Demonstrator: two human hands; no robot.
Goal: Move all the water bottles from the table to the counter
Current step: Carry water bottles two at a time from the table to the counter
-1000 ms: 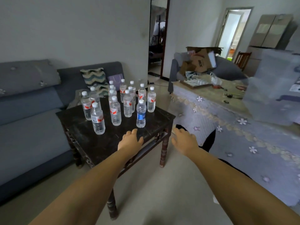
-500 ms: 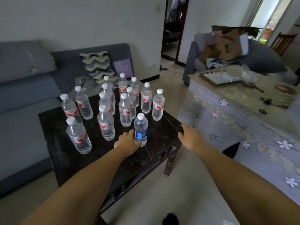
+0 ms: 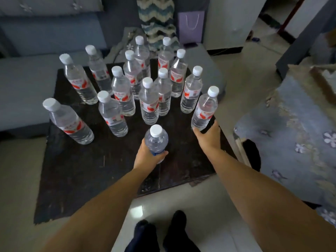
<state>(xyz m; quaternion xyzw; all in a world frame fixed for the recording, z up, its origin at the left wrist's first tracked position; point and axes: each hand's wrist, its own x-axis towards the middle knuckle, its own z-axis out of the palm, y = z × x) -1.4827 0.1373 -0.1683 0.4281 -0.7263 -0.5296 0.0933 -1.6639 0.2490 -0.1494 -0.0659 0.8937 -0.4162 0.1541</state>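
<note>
Several clear water bottles with white caps stand on a dark wooden table (image 3: 76, 171). Most carry red-and-white labels. My left hand (image 3: 148, 155) is wrapped around the blue-labelled bottle (image 3: 156, 139) at the front of the group. My right hand (image 3: 207, 136) cups the base of the rightmost red-labelled bottle (image 3: 205, 108), its fingers around the lower part near the table's right edge. Both bottles appear to stand on the table top.
A grey sofa (image 3: 27, 73) runs behind and left of the table, with a zigzag cushion (image 3: 156, 17) and a purple gift bag (image 3: 190, 24). A surface draped in a blue flowered cloth (image 3: 291, 135) lies to the right. My feet stand on the pale tiled floor (image 3: 209, 206).
I have come closer and now look down on the table. My left hand has closed around the blue-labelled bottle, and my right hand has reached forward onto the rightmost bottle.
</note>
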